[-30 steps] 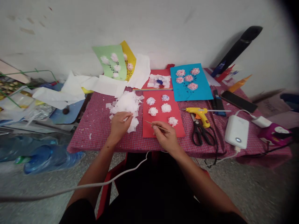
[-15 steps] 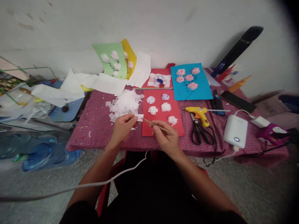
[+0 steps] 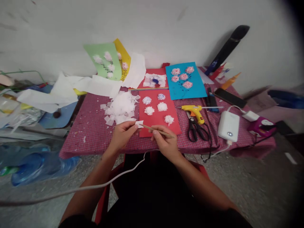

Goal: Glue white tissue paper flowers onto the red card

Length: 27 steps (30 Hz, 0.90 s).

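Observation:
Between its thumb and fingers my left hand (image 3: pixel 123 132) pinches a small piece of white tissue paper (image 3: pixel 139 123). My right hand (image 3: pixel 164 141) grips a thin wooden stick (image 3: pixel 163 132), its tip at the edge of that piece. Both hands are over the near edge of the table, in front of a red card (image 3: pixel 155 122) that bears several crumpled paper flowers (image 3: pixel 162 106), some white and some speckled purple. Left of the card lies a heap of cut white paper pieces (image 3: pixel 121 106).
A yellow glue gun (image 3: pixel 195 113) and black scissors (image 3: pixel 196 129) lie right of the card. Farther right are a white power bank (image 3: pixel 228 125) and a black phone (image 3: pixel 230 98). Blue (image 3: pixel 199 88) and green (image 3: pixel 91 52) flower cards stand behind. A white cable (image 3: pixel 106 183) crosses above my lap.
The view has turned slightly, so the table things appear shifted left. The paper piece in my left hand now looks folded or curled at the stick's tip. Both hands keep their hold.

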Available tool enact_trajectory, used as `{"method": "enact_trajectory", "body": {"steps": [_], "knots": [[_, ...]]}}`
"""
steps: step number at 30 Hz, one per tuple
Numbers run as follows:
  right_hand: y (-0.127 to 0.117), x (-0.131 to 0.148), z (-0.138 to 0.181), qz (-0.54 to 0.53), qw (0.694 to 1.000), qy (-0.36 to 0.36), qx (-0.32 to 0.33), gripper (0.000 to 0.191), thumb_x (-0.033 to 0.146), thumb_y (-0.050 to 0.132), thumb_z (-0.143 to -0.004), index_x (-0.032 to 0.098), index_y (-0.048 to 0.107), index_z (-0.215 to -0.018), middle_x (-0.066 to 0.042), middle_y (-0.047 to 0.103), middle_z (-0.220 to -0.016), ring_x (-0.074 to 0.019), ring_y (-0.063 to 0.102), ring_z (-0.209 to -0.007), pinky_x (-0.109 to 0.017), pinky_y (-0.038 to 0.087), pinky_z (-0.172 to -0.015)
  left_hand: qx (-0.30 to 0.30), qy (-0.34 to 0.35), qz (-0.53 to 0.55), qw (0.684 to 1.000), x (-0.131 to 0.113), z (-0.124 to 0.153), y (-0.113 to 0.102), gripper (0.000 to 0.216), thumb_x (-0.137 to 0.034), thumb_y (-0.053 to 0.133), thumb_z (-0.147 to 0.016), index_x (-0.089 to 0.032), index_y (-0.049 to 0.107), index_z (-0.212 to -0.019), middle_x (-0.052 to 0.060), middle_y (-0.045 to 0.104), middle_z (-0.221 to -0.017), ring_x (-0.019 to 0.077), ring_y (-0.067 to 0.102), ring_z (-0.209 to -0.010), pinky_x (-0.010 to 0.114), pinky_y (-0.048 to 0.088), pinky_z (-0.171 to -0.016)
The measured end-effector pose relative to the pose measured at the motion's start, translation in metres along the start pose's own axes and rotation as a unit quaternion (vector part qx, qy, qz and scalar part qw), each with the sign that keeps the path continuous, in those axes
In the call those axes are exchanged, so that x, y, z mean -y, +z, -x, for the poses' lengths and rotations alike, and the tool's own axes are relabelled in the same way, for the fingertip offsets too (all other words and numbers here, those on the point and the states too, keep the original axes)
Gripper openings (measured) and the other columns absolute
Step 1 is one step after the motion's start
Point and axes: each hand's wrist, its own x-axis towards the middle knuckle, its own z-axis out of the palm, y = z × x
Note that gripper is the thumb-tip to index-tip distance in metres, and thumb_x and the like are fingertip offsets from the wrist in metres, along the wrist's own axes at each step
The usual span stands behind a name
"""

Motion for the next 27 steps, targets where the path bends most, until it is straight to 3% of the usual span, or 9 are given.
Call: {"method": "enact_trajectory", "body": {"steps": [5,8,11,16,20,24,27], "knots": [[-0.016,-0.009,0.025,-0.154,0.978,0.128,-0.053,0.022,0.041,0.071,-0.093,0.021,0.068,-0.102,-0.003,0.079,-0.083,-0.0129,0.066,-0.051,-0.025,0.054,-0.046,0.119,-0.028,-0.043,0.992,0.001,0.020,0.007,0.025,-0.028,0.074,-0.084,-0.021,0.081,-0.107,0.006,0.080,-0.092,0.0169,0.072,-0.079,0.030,0.058,-0.075],[-0.024,-0.016,0.039,-0.199,0.963,0.165,-0.075,0.024,0.042,0.072,-0.092,0.020,0.068,-0.102,-0.003,0.079,-0.082,-0.0135,0.067,-0.049,-0.024,0.054,-0.043,0.140,-0.026,-0.092,0.986,-0.003,0.025,0.018,0.019,-0.033,0.075,-0.086,-0.021,0.081,-0.099,0.005,0.079,-0.083,0.0157,0.071,-0.073,0.027,0.055,-0.068],[-0.029,-0.019,0.047,-0.221,0.957,0.166,-0.088,0.025,0.041,0.074,-0.092,0.019,0.069,-0.103,-0.003,0.079,-0.080,-0.0130,0.068,-0.049,-0.023,0.055,-0.042,0.144,0.005,-0.133,0.980,-0.008,0.023,0.028,0.014,-0.034,0.074,-0.086,-0.022,0.080,-0.091,0.003,0.078,-0.078,0.0154,0.070,-0.070,0.026,0.054,-0.065],[-0.035,-0.015,0.047,-0.194,0.962,0.143,-0.129,0.025,0.042,0.073,-0.093,0.018,0.068,-0.087,-0.002,0.076,-0.072,-0.0121,0.066,-0.047,-0.022,0.054,-0.045,0.158,0.036,-0.178,0.971,-0.013,0.020,0.041,0.013,-0.030,0.072,-0.087,-0.022,0.081,-0.090,0.002,0.079,-0.082,0.0147,0.071,-0.074,0.025,0.054,-0.069],[-0.040,-0.011,0.041,-0.224,0.947,0.156,-0.166,0.022,0.041,0.076,-0.091,0.019,0.072,-0.095,0.002,0.071,-0.065,-0.0098,0.061,-0.044,-0.021,0.050,-0.043,0.180,0.040,-0.186,0.965,-0.012,0.022,0.053,0.014,-0.030,0.070,-0.090,-0.022,0.081,-0.095,0.001,0.080,-0.089,0.0138,0.072,-0.078,0.024,0.054,-0.073],[-0.053,-0.008,0.040,-0.281,0.939,0.156,-0.123,0.025,0.043,0.080,-0.086,0.022,0.074,-0.099,0.002,0.072,-0.069,-0.0108,0.061,-0.047,-0.023,0.050,-0.045,0.183,0.017,-0.162,0.970,-0.007,0.016,0.062,0.013,-0.030,0.073,-0.088,-0.021,0.081,-0.094,0.001,0.080,-0.088,0.0127,0.070,-0.077,0.023,0.053,-0.071],[-0.065,-0.008,0.044,-0.244,0.957,0.126,-0.091,0.023,0.040,0.079,-0.088,0.023,0.075,-0.102,-0.002,0.077,-0.078,-0.0135,0.067,-0.053,-0.027,0.054,-0.051,0.204,-0.027,-0.121,0.971,-0.006,0.009,0.066,0.015,-0.033,0.074,-0.088,-0.020,0.080,-0.093,0.001,0.078,-0.082,0.0123,0.068,-0.072,0.023,0.053,-0.068]]}}
